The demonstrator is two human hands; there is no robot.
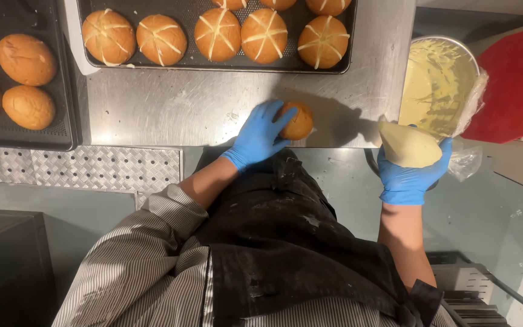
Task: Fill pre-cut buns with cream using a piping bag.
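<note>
At near edge of steel counter (171, 109): left hand (260, 134), blue-gloved, fingers curled on plain round bun (298, 121), pinning it steady on counter. Right hand (410, 175), also gloved, closed around cream-filled piping bag (408, 145), tip pointing left toward bun, likely ready to pipe. Just behind bag: metal bowl (440, 79) of pale cream, plastic-lined, beside red board (516, 85). Left: dark tray (62, 130) with plain buns (26, 59). Far edge: second tray (334, 68) with cream-crossed buns (216, 34) in row. No labels visible.
</note>
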